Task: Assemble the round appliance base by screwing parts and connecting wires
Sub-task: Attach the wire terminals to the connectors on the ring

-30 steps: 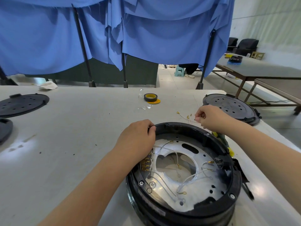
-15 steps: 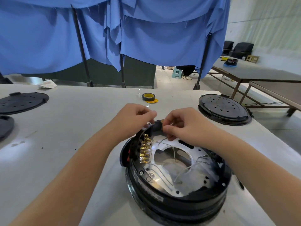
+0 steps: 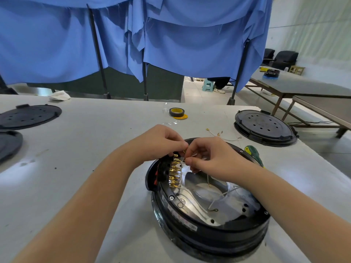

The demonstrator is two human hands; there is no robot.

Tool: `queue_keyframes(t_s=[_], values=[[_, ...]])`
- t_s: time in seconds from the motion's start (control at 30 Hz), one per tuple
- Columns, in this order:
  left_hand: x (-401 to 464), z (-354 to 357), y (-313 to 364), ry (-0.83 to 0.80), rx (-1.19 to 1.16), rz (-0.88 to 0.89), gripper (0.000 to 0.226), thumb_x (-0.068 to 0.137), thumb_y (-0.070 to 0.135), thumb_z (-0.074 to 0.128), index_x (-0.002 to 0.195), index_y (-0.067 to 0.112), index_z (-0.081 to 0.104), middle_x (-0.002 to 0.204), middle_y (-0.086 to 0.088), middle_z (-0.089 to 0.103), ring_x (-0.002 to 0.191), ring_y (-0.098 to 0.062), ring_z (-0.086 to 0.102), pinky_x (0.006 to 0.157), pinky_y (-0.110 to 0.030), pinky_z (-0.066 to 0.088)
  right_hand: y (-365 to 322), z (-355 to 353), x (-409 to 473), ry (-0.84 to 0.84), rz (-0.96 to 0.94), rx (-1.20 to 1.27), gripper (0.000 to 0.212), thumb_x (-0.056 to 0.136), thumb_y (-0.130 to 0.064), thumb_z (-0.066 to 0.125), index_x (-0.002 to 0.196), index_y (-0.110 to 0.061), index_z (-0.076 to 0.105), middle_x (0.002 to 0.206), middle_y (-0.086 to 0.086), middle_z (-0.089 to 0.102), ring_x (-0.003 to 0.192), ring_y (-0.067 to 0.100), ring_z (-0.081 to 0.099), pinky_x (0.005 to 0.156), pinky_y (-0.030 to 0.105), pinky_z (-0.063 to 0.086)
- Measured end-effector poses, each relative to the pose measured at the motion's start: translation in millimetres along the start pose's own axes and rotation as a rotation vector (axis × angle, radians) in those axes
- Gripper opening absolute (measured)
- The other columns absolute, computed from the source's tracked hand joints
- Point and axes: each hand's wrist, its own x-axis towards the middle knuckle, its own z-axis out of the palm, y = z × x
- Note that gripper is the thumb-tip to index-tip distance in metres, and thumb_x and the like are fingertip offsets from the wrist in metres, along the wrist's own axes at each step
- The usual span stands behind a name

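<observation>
At the top of the brass terminal strip [image 3: 174, 172], both hands meet: the left hand [image 3: 161, 142] and right hand [image 3: 212, 158] each pinch a thin wire end [image 3: 185, 151] with curled fingertips. I'd brace the strip, line the connector up square, then push straight on. The round appliance base [image 3: 209, 224] sits on the table [image 3: 85, 149]; more loose wires [image 3: 222, 135] wait behind it.

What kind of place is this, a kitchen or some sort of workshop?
Most likely a small assembly workshop, not a kitchen. An open round appliance base with bare wiring sits on a plain worktable, black round covers wait nearby, and a screwdriver and tape roll lie at hand.
</observation>
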Motion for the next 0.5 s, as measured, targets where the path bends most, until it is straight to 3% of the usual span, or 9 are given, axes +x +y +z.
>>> queue_keyframes(t_s=[0.13,0.37,0.5], values=[[-1.7,-2.6,-0.2,-0.059,-0.002,0.007,0.017,0.088,0.022,0.066,0.080,0.035,0.074,0.083,0.012,0.072,0.084,-0.005,0.065,0.070,-0.017,0.046,0.3,0.6,-1.6,-0.001,-0.019,-0.005,0.007,0.084,-0.005,0.068,0.086,-0.012,0.068,0.080,0.007,0.071,0.067,0.008,0.067,0.068,0.022,0.056],[-4.3,-6.4,-1.2,-0.097,-0.016,0.032,0.020,0.084,0.020,0.067,0.077,0.037,0.075,0.079,0.014,0.073,0.082,-0.005,0.067,0.068,-0.015,0.047,-0.4,-2.5,-3.1,-0.028,-0.011,0.089,0.015,0.085,-0.001,0.065,0.085,-0.016,0.065,0.086,0.020,0.067,0.069,0.017,0.068,0.072,0.030,0.058],[-3.0,-4.4,-1.8,-0.076,-0.014,0.046,0.021,0.082,0.019,0.069,0.073,0.037,0.075,0.077,0.013,0.073,0.083,-0.007,0.068,0.068,-0.015,0.049,-0.6,-1.6,-3.2,-0.061,0.005,0.093,0.017,0.085,-0.003,0.065,0.087,-0.019,0.063,0.083,0.015,0.066,0.075,0.020,0.066,0.080,0.037,0.057]])
